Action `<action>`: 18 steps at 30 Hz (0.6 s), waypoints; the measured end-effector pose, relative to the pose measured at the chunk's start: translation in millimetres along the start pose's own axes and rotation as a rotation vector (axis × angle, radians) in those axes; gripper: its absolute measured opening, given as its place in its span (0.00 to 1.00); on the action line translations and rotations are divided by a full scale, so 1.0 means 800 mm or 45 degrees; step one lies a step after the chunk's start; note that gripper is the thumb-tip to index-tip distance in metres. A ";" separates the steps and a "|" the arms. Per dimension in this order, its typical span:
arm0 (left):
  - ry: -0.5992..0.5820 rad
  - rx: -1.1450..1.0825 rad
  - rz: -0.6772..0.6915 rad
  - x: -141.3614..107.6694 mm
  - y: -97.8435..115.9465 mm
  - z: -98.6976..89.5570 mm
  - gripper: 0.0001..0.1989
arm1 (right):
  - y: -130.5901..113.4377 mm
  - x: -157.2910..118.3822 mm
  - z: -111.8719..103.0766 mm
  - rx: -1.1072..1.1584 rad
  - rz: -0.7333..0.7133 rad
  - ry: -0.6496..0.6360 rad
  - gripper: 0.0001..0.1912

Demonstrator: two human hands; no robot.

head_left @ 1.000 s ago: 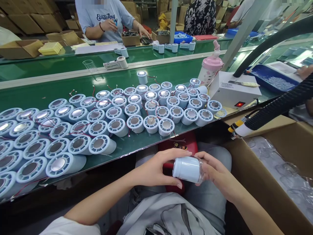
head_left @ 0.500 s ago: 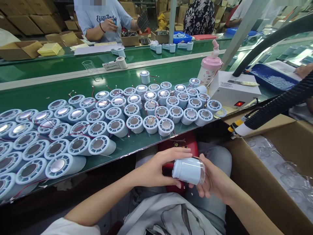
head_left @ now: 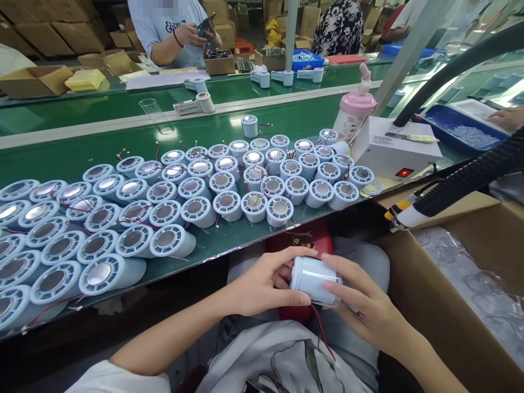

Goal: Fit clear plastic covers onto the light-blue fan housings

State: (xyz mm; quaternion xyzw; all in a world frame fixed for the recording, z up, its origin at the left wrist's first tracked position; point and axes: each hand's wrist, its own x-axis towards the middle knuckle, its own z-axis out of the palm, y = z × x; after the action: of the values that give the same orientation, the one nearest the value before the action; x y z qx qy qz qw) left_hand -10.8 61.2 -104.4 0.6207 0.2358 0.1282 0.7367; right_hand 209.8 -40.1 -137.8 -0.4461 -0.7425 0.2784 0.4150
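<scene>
Over my lap I hold a light-blue cylindrical motor housing (head_left: 311, 275), lying nearly sideways with a clear plastic sleeve around it. My left hand (head_left: 268, 281) grips its left end, thumb below and fingers above. Around the right end, my right hand (head_left: 364, 297) has its fingers on the clear sleeve. Thin red and dark wires (head_left: 321, 327) hang beneath the housing. Beyond my hands, rows of similar blue housings (head_left: 198, 210) stand on the green bench, their round metal discs facing up.
A white box with a lit red switch (head_left: 395, 150) and a pink-lidded bottle (head_left: 354, 112) stand at the right. A black hose (head_left: 462, 185) hangs above a carton of clear plastic covers (head_left: 466, 267). Across the bench, a person (head_left: 172, 33) handles a dark object.
My right hand has shifted its fingers over the front of the housing. Wires now dangle below it. Across the bench, the co-worker's hands have come together.
</scene>
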 end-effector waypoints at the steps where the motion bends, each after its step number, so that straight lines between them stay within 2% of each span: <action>1: -0.018 0.008 0.009 0.001 -0.001 -0.002 0.32 | -0.001 0.000 0.000 0.009 0.005 -0.017 0.33; 3: -0.031 0.093 0.097 0.002 -0.001 -0.005 0.35 | -0.004 0.002 0.001 0.235 0.215 -0.003 0.30; 5: -0.051 0.190 0.217 0.000 0.001 -0.008 0.37 | -0.007 0.002 0.002 0.612 0.468 0.020 0.25; 7: -0.072 0.225 0.250 -0.002 0.003 -0.009 0.37 | -0.009 0.002 0.000 0.856 0.625 0.021 0.22; 12: -0.090 0.017 0.085 0.001 -0.002 -0.004 0.37 | -0.006 0.007 0.000 0.709 0.729 0.008 0.24; 14: -0.111 -0.084 0.015 0.004 -0.008 -0.002 0.39 | -0.009 0.010 0.008 0.765 0.759 -0.005 0.25; 16: -0.086 -0.166 -0.107 0.002 -0.011 -0.002 0.38 | -0.012 0.013 0.016 0.869 0.745 -0.022 0.29; 18: -0.048 -0.174 -0.265 -0.004 -0.010 -0.009 0.36 | -0.007 0.015 0.014 0.826 0.698 -0.067 0.32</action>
State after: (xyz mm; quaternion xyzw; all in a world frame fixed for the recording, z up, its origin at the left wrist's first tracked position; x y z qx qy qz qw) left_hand -18.1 64.4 -112.4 0.5436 0.2757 0.0553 0.7908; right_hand 194.8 -32.4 -134.9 -0.4661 -0.4806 0.6090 0.4253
